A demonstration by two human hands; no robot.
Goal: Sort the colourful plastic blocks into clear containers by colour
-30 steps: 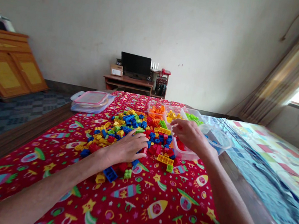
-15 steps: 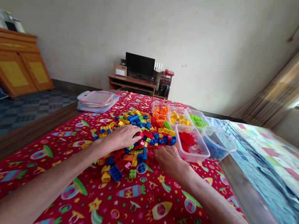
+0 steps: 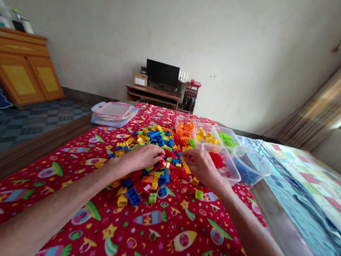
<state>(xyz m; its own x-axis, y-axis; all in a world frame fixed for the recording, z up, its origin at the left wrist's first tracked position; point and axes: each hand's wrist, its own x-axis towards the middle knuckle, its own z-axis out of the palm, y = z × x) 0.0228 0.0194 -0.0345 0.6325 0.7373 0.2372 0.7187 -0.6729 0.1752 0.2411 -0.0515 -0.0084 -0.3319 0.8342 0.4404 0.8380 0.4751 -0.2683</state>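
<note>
Working among toy bricks (image 3: 155,137) heaped on a red patterned cloth (image 3: 172,224), the left hand (image 3: 143,157) and right hand (image 3: 201,165) are showing bent fingers, any grip impossible to tell, the right risking a spill by bumping the neighboring clear tub (image 3: 235,175).

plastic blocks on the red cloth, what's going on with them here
A person's left hand is over the middle of a pile of multicoloured plastic building blocks on a red patterned cloth. The right hand is at the pile's right side, near a clear rectangular plastic tub of red blocks. Whether either hand grips anything is unclear. Four more clear plastic tubs hold orange, yellow, green and blue blocks.
</note>
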